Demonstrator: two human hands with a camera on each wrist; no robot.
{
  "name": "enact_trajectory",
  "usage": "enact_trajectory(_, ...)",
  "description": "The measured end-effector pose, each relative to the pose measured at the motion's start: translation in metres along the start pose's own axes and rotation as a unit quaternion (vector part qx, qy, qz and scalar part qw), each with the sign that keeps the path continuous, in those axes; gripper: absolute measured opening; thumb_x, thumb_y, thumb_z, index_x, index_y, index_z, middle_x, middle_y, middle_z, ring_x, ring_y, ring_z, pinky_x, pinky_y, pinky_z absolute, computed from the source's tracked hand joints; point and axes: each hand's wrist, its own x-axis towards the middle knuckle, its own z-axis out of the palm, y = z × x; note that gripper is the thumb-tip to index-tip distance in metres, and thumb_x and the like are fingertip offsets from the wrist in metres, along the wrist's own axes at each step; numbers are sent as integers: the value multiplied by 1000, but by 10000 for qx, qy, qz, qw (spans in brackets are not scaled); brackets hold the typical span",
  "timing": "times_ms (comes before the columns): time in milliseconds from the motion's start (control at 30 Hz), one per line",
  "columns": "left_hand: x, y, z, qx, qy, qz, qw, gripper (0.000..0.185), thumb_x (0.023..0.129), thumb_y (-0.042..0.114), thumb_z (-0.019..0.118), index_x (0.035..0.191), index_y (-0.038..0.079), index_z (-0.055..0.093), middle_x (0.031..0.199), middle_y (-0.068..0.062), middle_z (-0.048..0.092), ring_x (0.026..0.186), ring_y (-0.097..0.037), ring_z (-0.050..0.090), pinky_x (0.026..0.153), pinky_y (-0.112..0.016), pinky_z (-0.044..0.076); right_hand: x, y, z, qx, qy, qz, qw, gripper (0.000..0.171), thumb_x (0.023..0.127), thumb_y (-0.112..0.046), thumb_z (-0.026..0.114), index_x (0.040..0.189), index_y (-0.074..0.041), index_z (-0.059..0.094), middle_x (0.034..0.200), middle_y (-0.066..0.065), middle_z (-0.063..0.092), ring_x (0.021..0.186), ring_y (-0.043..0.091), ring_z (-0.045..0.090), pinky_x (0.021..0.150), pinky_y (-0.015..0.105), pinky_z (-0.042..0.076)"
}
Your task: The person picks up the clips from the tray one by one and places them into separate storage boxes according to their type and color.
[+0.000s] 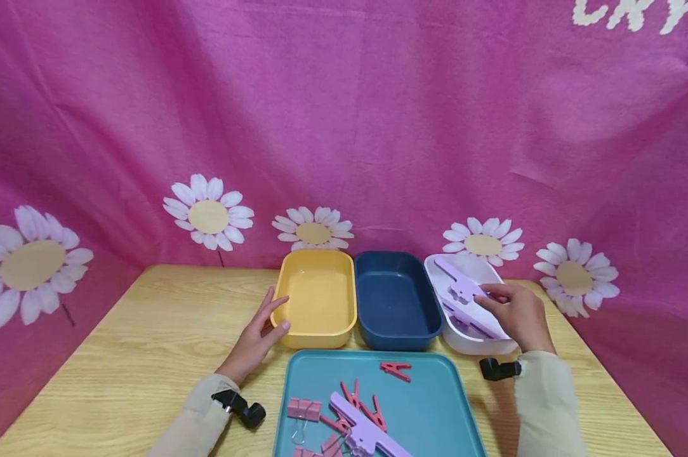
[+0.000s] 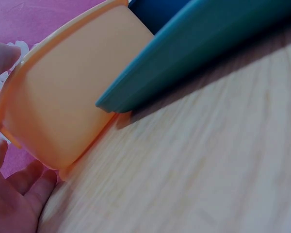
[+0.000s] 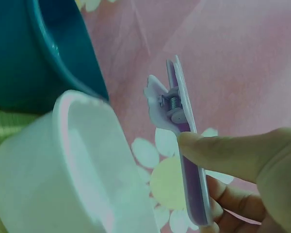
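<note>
A long purple clip [image 1: 464, 293] was above the white bin [image 1: 481, 344] at the far right of the worktop [image 1: 150, 343], pinched in the grip of the right hand [image 1: 518, 314], thumb [image 3: 223, 153] on one face and fingers behind. The left hand [image 1: 261, 333] rested open against the near left corner of the yellow bin [image 1: 321, 298], fingers spread. A dark blue bin [image 1: 397, 301] sat between the two. Nearer lay a teal tray [image 1: 435, 406] holding another purple clip [image 1: 367, 431], red pegs [image 1: 395, 370] and pink binder clips [image 1: 304, 409].
</note>
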Motion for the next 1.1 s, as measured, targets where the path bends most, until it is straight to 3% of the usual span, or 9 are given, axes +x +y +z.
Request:
enact_trajectory(267,-2,0,0,51,5,-94,9999,54,98,24,58,148,13,38,162,-6,3,146,-31,15,112,-43,26,0,11,3,-21,-37,232,9997,38,88,-27,71,117,-1,69,109,24,65,94,34,58,72,39,46)
enact_trajectory(567,0,0,-1,-6,28,43,10000,54,98,20,57,148,11,38,162,-8,3,145,-32,14,113,-45,24,2,23,4,41,-329,562,9979,43,91,-27,68,123,1,64,118,26,59,104,39,50,84,51,46)
enact_trajectory(667,2,-9,0,-224,22,171,9996,53,98,19,58,147,11,39,162,-8,3,145,-31,13,113,-44,22,1,27,6,50,-470,677,9966,42,92,-26,67,123,1,63,121,27,58,105,40,50,86,53,44)
enact_trajectory(867,9,-34,2,-270,42,292,9992,51,98,27,59,146,23,41,162,2,4,145,-26,15,113,-40,22,1,35,14,-47,-504,842,9952,40,91,-24,68,122,1,64,112,27,57,99,39,50,84,53,44)
enact_trajectory(1100,11,-39,2,-222,40,288,9993,51,97,31,59,145,26,42,162,5,4,146,-25,15,113,-39,22,2,39,20,6,-624,988,9932,40,91,-21,67,124,2,63,118,28,58,106,42,49,93,59,43)
